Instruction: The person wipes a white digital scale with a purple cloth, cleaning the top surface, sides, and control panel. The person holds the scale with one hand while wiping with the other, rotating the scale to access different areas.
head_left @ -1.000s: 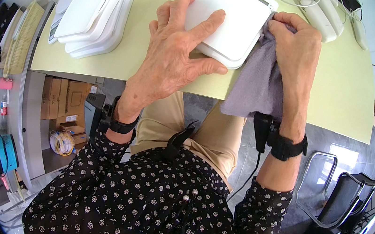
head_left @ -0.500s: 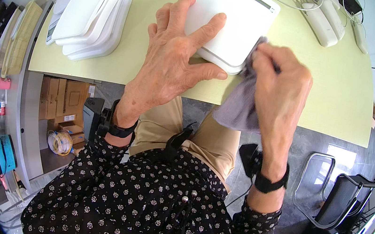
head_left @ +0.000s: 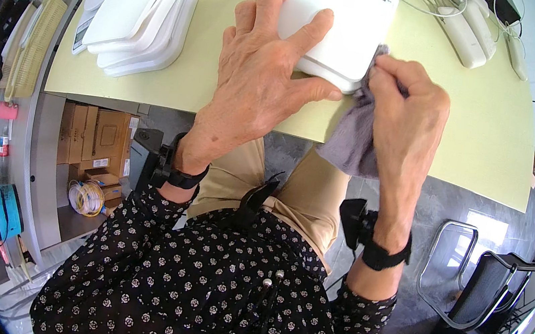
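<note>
A white digital scale (head_left: 349,32) lies flat on the pale yellow-green table (head_left: 481,134), its dark display strip along the far edge. My left hand (head_left: 264,65) rests on its left side with the fingers spread, the thumb along the near edge. Bunched between the fingers of my right hand (head_left: 414,105) is a grey cloth (head_left: 356,138), pressed to the scale's right edge near the close corner. The cloth's loose end hangs over the table's front edge.
At the left of the table stands a stack of white scales (head_left: 135,14). Pale handheld devices (head_left: 463,41) with cables lie at the far right. Below, cardboard boxes (head_left: 109,136) fill a shelf on the left; a black chair (head_left: 484,290) stands on the right.
My right hand and the cloth have shifted slightly along the scale's right edge. The left hand stays spread on the scale, and the whole view has moved a little.
</note>
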The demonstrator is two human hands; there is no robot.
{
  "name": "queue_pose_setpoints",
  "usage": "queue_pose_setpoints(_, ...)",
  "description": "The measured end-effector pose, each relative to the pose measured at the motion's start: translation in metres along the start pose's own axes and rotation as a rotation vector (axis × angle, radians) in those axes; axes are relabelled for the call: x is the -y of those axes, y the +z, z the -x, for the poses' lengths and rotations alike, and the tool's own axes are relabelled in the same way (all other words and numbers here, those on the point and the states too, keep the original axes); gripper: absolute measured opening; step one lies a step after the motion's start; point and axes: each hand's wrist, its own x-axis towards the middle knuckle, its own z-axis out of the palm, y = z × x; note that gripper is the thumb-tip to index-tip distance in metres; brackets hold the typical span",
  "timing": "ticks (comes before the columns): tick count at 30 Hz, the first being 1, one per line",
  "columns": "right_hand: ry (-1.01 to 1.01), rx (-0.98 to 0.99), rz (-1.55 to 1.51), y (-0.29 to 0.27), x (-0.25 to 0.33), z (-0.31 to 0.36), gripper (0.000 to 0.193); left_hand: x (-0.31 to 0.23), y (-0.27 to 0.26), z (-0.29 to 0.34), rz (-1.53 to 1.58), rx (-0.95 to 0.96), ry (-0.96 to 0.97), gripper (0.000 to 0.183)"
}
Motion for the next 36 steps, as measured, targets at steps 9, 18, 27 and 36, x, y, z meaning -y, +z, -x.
queue_pose_setpoints(9, 0.101, -0.018, -0.082, -0.006, -0.002, -0.003, 0.021, 0.021, -0.021, 0.008, 0.223, 0.037, 0.058, 0.091)
queue_pose_setpoints(18, 0.06, -0.087, 0.056, -0.001, -0.005, -0.002, 0.017, 0.046, -0.001, 0.004, 0.054, -0.001, 0.118, 0.092)
queue_pose_setpoints(27, -0.023, -0.183, 0.147, 0.012, 0.0, 0.014, 0.016, 0.006, 0.011, 0.011, -0.075, -0.157, 0.089, 0.081)
queue_pose_setpoints(36, -0.05, -0.145, -0.031, 0.023, 0.013, 0.028, 0.011, -0.027, 0.002, 0.01, -0.073, -0.052, 0.062, 0.067)
